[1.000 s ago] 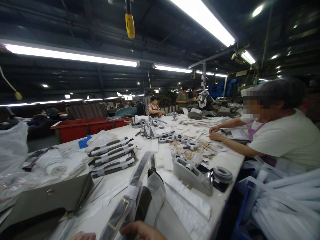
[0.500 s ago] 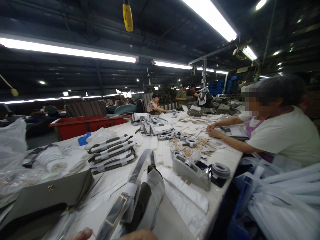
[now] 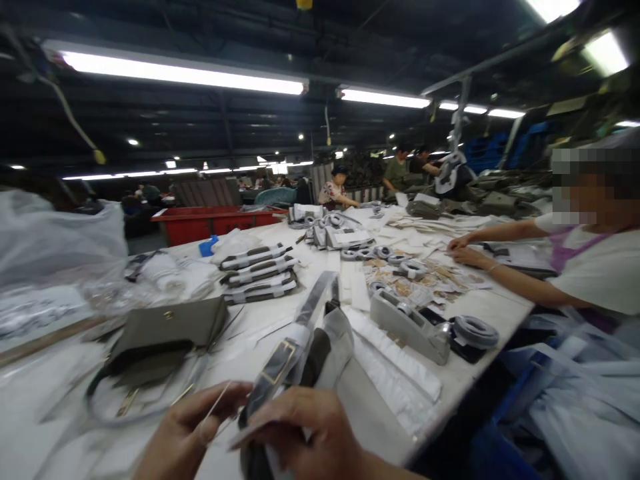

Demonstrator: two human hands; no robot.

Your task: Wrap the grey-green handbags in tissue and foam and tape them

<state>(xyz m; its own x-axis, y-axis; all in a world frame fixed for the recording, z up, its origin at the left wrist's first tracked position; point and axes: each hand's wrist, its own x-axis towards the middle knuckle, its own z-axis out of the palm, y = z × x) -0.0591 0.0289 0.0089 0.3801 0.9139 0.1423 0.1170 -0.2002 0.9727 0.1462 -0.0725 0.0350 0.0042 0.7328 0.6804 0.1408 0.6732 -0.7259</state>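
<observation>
At the bottom edge, my left hand (image 3: 193, 427) is closed, a thin pale strip (image 3: 219, 408) pinched between thumb and fingers. My right hand (image 3: 313, 423) is closed on a flat pale piece (image 3: 255, 430), over the lower end of a strap. That grey-wrapped strap (image 3: 287, 343) has a gold buckle (image 3: 279, 362) and rises from an olive bag (image 3: 320, 350) partly covered in white wrapping. Left of my hands lies another olive handbag (image 3: 150, 337), flap up, with a looped strap. What my right fingertips cover is hidden.
A grey tape dispenser (image 3: 410, 327) and wrapped coils (image 3: 473, 331) stand right. Several wrapped straps (image 3: 260, 287) lie beyond the bags. Paper tags (image 3: 425, 283) are spread near a co-worker's hands (image 3: 465, 253). A red bin (image 3: 215, 225) stands behind; plastic bags (image 3: 580, 400) hang at the right edge.
The view has turned left and tilted down, so things sit further right and higher. Both my hands have come up into view at the strap below the buckle.
</observation>
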